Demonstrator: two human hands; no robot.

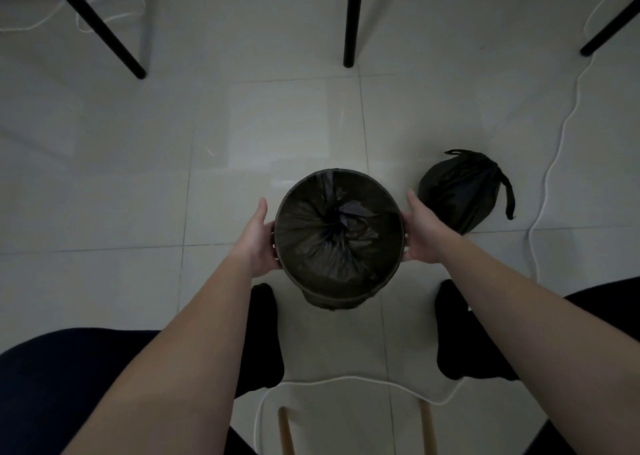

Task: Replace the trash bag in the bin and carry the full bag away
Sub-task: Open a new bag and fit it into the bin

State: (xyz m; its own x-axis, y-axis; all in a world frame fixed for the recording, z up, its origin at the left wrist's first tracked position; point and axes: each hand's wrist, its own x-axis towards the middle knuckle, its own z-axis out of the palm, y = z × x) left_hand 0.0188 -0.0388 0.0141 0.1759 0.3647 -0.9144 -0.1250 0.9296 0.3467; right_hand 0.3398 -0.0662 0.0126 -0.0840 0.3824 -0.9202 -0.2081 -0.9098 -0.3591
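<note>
Between left hand [259,241] and right hand [421,234], the lined bin [332,298]

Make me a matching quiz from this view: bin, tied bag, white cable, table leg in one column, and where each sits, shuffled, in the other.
Things:
1. bin
2. tied bag
3. white cable
4. table leg

Places:
A. on the floor, right of the bin
B. far ahead, beyond the bin
C. held between left hand and right hand
D. trailing over the floor at far right

Pairs: 1-C, 2-A, 3-D, 4-B
</note>
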